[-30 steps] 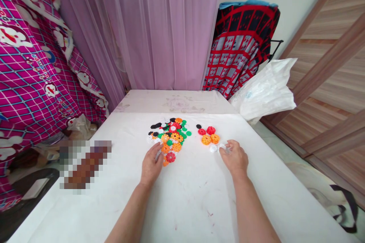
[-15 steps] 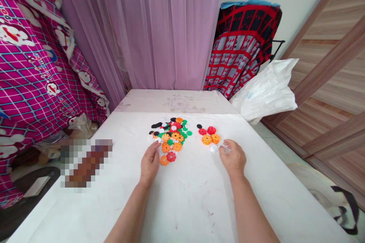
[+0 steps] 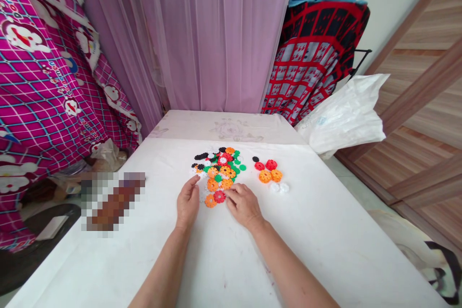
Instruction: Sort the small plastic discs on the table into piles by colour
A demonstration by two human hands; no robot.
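Right hand [image 3: 246,205] now leftward, nearest discs [image 3: 217,198] between it and left hand [image 3: 187,204], both curled, grip unclear

Mixed pile [image 3: 218,178]: notched round discs, black, white, green, orange, red, lying overlapped
Near-end red disc [image 3: 219,196]: flat, beside an orange disc [image 3: 210,201]
Black disc [image 3: 255,159]: right of the pile
Red discs [image 3: 271,164]: side by side, nearer
Orange pair [image 3: 265,176]: below the reds
White discs [image 3: 285,187]: nearest row
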